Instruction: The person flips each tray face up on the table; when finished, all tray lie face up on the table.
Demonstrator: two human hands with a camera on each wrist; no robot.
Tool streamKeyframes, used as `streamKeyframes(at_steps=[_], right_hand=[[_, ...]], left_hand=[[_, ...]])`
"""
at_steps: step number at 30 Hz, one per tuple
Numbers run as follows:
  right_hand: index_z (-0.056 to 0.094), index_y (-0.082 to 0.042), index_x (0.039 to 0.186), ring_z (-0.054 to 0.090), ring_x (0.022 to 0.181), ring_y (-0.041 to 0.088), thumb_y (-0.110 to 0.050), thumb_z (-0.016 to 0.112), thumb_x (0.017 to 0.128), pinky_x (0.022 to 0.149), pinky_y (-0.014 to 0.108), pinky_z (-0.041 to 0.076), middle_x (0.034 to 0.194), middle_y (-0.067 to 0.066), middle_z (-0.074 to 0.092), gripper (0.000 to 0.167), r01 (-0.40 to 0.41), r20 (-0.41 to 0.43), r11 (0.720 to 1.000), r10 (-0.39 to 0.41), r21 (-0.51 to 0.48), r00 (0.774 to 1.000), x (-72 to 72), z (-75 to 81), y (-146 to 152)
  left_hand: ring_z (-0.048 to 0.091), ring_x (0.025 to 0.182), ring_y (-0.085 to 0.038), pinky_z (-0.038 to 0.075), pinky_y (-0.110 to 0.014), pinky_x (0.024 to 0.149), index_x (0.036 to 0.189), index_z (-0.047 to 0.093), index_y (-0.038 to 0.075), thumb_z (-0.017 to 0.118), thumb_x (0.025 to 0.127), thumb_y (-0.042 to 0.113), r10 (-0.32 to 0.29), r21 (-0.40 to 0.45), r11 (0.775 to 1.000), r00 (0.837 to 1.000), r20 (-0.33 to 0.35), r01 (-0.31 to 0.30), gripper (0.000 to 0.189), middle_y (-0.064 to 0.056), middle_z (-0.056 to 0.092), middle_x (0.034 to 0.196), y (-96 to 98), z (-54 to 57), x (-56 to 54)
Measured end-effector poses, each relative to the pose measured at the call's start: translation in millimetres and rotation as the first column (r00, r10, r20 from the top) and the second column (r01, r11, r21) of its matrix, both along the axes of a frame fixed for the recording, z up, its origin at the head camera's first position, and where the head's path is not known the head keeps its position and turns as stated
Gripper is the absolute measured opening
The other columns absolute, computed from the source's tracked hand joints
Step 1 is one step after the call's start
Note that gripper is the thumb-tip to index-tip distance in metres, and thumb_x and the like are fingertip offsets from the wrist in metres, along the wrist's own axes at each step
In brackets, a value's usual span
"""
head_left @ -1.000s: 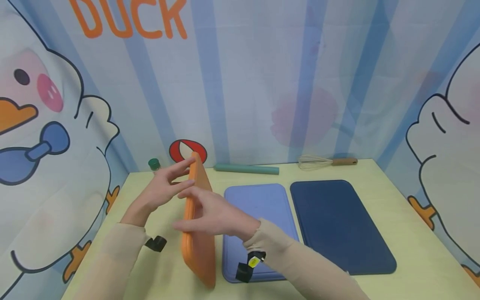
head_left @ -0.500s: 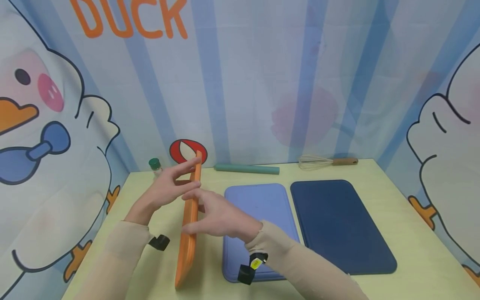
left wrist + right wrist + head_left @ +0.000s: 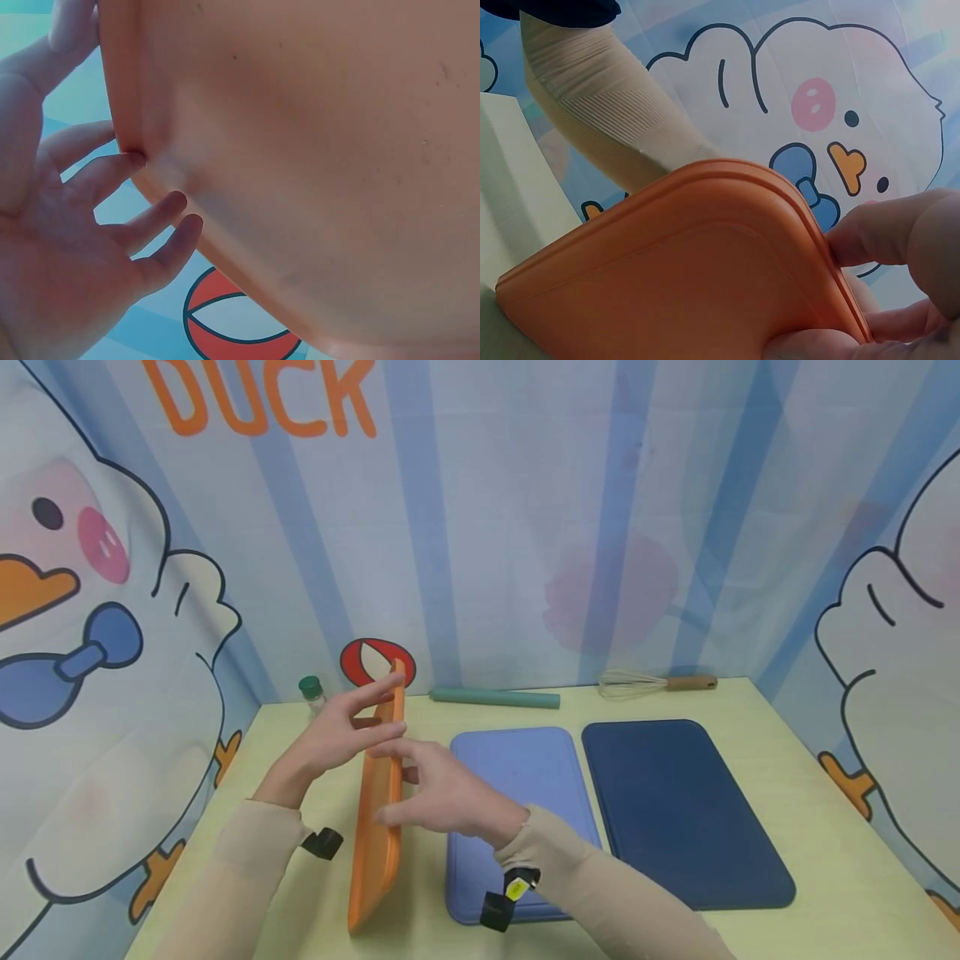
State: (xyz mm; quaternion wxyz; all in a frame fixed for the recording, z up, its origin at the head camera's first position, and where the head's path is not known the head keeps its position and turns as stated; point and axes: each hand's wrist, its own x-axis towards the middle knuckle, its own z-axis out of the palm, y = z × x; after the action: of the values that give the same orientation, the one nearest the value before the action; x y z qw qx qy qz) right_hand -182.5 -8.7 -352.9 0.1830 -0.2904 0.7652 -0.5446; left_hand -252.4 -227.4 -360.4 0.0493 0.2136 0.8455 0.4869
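In the head view an orange tray (image 3: 377, 852) stands nearly on edge, left of the table's middle. My left hand (image 3: 333, 735) is at the far part of its top edge, with fingertips touching the rim and the recessed face (image 3: 315, 150) in the left wrist view. My right hand (image 3: 450, 793) grips the same edge nearer to me. In the right wrist view, its thumb lies on the ridged outer face (image 3: 682, 277) and another finger reaches over the rim. The left wrist view does not clearly show where the left thumb presses.
Right of the orange tray, a periwinkle tray (image 3: 517, 768) and a navy tray (image 3: 682, 810) lie flat side by side. Along the back edge are a green-capped bottle (image 3: 310, 687), a green rod (image 3: 495, 697) and a whisk (image 3: 656, 683). A printed curtain (image 3: 510, 527) hangs behind the table.
The orange tray has tilted: its lower side swung left beneath the hands, and its left face now shows instead of the right. Both hands shifted slightly right, staying at the top edge.
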Motion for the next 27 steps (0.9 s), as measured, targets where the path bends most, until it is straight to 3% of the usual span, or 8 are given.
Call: streamKeyframes(at_steps=[8,13,18,27], right_hand=[[0.048,-0.01,0.157,0.053,0.142,0.038,-0.006,0.079,0.085,0.111,0.038,0.05,0.161,0.002,0.048,0.079,-0.001,0.033,0.999,0.002,-0.039,0.999,-1.0,-7.6,4],[0.041,-0.011,0.162,0.05,0.144,0.037,0.001,0.075,0.084,0.098,0.034,0.058,0.165,-0.002,0.042,0.085,0.004,0.11,0.995,0.007,-0.103,0.994,-1.4,-11.1,9],[0.037,-0.01,0.163,0.051,0.145,0.032,0.009,0.068,0.082,0.086,0.031,0.058,0.167,-0.001,0.038,0.089,-0.004,0.185,0.979,0.042,-0.204,0.982,-3.5,-13.6,12],[0.034,-0.01,0.164,0.051,0.145,0.03,0.015,0.061,0.08,0.071,0.03,0.052,0.169,0.0,0.036,0.092,0.005,0.196,0.965,0.048,-0.262,0.98,-7.6,-22.4,16]], left_hand=[[0.04,0.151,-0.031,0.04,-0.061,0.117,0.162,0.041,0.036,0.075,0.099,0.031,-0.025,0.003,1.0,1.0,-0.01,0.025,0.072,0.008,0.037,0.168,-1.4,-1.4,0.0],[0.039,0.152,-0.033,0.037,-0.063,0.118,0.163,0.04,0.032,0.072,0.101,0.027,-0.058,0.023,0.998,0.998,-0.009,0.058,0.07,0.005,0.035,0.169,-2.5,-3.7,-0.6],[0.036,0.154,-0.035,0.039,-0.064,0.117,0.164,0.039,0.029,0.071,0.102,0.022,-0.09,0.051,0.995,0.996,0.009,0.089,0.069,-0.001,0.034,0.17,-3.4,-5.7,-1.1],[0.04,0.152,-0.038,0.045,-0.06,0.113,0.163,0.043,0.022,0.072,0.102,0.024,-0.061,0.045,0.997,0.998,0.005,0.061,0.068,-0.002,0.037,0.169,-7.7,-8.7,2.4]])
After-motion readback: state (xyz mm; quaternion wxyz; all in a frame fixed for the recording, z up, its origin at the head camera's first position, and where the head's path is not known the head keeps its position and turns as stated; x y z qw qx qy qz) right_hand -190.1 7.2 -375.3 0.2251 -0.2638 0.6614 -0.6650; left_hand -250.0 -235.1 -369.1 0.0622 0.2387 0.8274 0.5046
